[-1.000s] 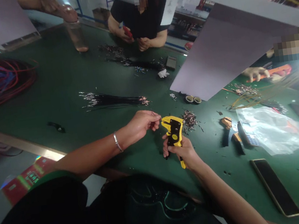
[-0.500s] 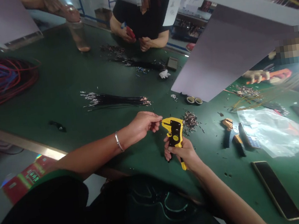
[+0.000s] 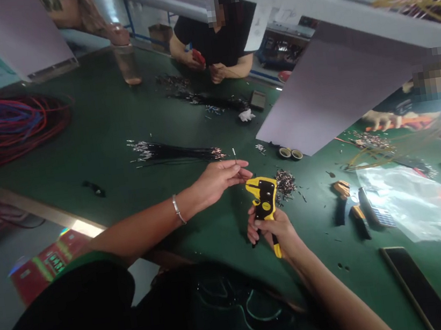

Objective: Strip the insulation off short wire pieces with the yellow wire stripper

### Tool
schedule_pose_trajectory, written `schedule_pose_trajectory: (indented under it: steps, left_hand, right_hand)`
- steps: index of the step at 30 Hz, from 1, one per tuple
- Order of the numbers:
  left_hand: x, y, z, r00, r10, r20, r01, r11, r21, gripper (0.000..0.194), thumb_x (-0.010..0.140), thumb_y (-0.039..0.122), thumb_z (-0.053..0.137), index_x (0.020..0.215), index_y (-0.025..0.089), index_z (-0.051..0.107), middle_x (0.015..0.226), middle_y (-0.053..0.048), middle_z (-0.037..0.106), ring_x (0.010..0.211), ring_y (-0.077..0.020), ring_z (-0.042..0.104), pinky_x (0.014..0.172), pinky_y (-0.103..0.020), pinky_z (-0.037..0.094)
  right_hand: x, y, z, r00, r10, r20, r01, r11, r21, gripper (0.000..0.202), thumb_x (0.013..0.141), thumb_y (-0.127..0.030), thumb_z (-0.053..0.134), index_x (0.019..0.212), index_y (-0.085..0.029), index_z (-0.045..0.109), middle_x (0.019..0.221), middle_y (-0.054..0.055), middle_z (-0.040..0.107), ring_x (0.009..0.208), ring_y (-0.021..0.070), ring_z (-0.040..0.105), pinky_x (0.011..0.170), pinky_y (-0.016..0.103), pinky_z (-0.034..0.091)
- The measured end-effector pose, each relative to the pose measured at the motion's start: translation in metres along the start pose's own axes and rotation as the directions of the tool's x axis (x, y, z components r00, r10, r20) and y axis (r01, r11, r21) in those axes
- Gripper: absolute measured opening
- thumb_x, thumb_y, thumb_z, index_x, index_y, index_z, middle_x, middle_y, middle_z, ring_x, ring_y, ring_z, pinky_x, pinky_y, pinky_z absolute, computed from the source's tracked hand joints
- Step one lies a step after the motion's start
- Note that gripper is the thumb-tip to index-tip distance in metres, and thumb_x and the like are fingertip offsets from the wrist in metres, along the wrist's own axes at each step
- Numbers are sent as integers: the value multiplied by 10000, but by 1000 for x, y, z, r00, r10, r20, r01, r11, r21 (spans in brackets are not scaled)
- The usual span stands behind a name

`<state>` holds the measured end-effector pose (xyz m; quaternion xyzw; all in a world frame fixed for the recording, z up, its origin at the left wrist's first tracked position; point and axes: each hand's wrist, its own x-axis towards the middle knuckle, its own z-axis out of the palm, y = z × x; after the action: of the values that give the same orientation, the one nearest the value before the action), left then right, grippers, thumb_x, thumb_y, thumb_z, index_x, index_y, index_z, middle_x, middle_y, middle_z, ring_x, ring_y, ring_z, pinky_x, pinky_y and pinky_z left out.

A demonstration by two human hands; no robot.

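My left hand (image 3: 224,178) pinches a thin black wire (image 3: 236,159) between thumb and fingers, its pale metal tip pointing up above them. Just to the right, my right hand (image 3: 273,228) is wrapped round the handles of a yellow and black wire stripper (image 3: 264,197). The stripper's jaws are right by my left fingertips; whether the wire reaches into them is hidden. Beyond my left hand lies a bundle of black wires (image 3: 180,152), with silvery tips at the left end and coppery ends at the right. Small clippings (image 3: 285,184) are heaped behind the stripper.
On the green table (image 3: 96,121) lie tape rolls (image 3: 290,153), orange-handled pliers (image 3: 341,189), a plastic bag (image 3: 424,203) and a phone (image 3: 419,285). Red and blue wire coils (image 3: 4,126) lie left. A bottle (image 3: 126,63) stands behind. A co-worker (image 3: 210,42) sits opposite; another person's hand (image 3: 381,119) shows right.
The whole view has shifted slightly. My left fingers have lifted a little relative to the stripper's jaws, and the wire's pale tip now shows above them. The right hand keeps its grip.
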<state>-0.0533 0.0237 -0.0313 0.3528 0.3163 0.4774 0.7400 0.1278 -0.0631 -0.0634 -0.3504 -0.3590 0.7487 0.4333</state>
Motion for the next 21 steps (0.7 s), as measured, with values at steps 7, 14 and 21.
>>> schedule_pose_trajectory:
  steps: [7,14,21]
  left_hand:
    - [-1,9,-1,993,-92,69,101,983,-155,183,887,78,505,947,54,676,694,-63,631,699,-144,624,835,-360,457]
    - [2,6,-3,986,-166,18,166,986,-12,195,856,38,509,751,71,669,509,18,461,493,-65,433,689,-294,425]
    - [5,1,-2,993,-113,-22,115,967,226,263,837,20,514,618,98,636,445,19,426,407,-54,374,509,-279,281]
  right_hand:
    - [-1,11,-1,1000,7,-13,-7,1000,10,234,664,-103,694,878,-152,613,630,-22,602,434,119,520,426,299,463]
    - [-4,16,1,999,43,-24,-44,998,-35,203,632,-117,712,808,-152,616,608,-19,608,408,115,510,399,282,449]
    - [-10,12,1,995,102,3,-102,994,-34,201,630,-86,683,805,-149,607,621,-17,605,423,113,514,407,279,460]
